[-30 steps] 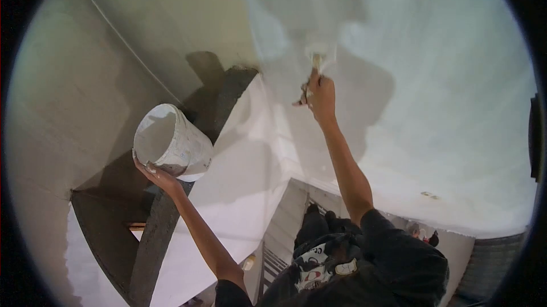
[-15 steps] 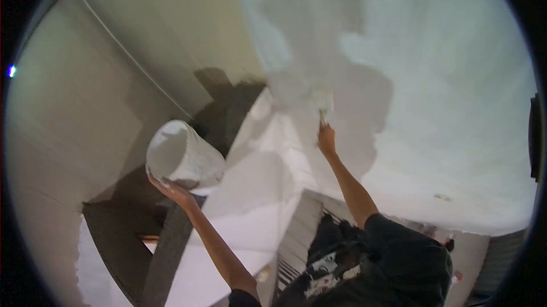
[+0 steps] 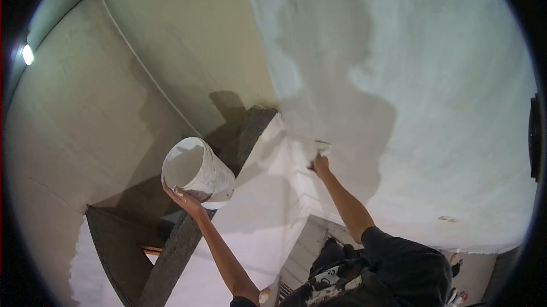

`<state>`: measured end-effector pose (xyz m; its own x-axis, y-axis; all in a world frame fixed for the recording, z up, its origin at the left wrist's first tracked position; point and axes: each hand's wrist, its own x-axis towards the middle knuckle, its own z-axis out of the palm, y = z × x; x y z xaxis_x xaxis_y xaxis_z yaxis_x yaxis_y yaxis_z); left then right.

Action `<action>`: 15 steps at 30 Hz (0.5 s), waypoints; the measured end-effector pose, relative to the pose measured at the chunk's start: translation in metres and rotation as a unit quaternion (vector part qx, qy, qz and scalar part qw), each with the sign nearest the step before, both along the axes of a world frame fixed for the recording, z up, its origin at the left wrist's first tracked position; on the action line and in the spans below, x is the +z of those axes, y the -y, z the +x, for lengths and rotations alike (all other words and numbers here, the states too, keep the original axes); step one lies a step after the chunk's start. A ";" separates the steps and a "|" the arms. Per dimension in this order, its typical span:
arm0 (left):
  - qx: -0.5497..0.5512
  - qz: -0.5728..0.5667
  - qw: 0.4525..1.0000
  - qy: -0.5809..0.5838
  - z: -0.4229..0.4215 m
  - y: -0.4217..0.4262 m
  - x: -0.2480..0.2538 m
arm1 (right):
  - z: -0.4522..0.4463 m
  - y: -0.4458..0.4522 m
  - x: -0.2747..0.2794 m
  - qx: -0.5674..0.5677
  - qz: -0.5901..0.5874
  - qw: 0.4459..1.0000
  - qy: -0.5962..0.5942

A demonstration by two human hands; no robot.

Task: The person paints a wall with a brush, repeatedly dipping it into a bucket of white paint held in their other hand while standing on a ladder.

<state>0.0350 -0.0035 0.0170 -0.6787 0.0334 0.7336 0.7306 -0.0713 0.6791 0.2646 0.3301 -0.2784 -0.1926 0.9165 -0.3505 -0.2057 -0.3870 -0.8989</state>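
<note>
A white bucket point(image 3: 219, 179), smeared with a pale coating, tilts with its mouth toward the left. My left hand point(image 3: 185, 200) supports it from below, fingers wrapped round its lower rim. My right hand point(image 3: 321, 164) is closed on the handle of a flat brush point(image 3: 322, 147), whose head is at the whitish coated wall point(image 3: 444, 107). White smears mark the fingers of my left hand.
An uncoated beige wall point(image 3: 194, 27) adjoins the coated part. A rough grey ledge point(image 3: 171, 261) runs diagonally beneath the bucket. A lamp point(image 3: 28, 54) glows at far left. Parts of other people point(image 3: 456, 264) show at lower right.
My right hand has moved the brush down the wall. The bucket and my left hand appear lower and further right. The view has shifted, bringing the lamp and my head's shadow in.
</note>
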 end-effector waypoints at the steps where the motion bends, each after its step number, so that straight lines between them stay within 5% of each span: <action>1: 0.003 0.003 1.000 0.004 -0.002 0.000 -0.002 | -0.009 0.001 0.053 -0.004 -0.015 0.992 -0.128; 6: 0.016 0.005 1.000 0.015 -0.002 -0.001 -0.003 | -0.031 0.023 0.224 -0.005 -0.024 0.943 -0.332; 15: 0.010 -0.017 0.999 -0.025 -0.004 -0.001 -0.003 | -0.017 0.045 0.419 0.045 0.249 0.945 -0.205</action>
<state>0.0307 -0.0023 0.0140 -0.6415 0.0454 0.7658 0.7651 -0.0349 0.6430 0.2472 0.2851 0.1406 -0.3027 0.9218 0.2421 -0.5636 0.0317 -0.8254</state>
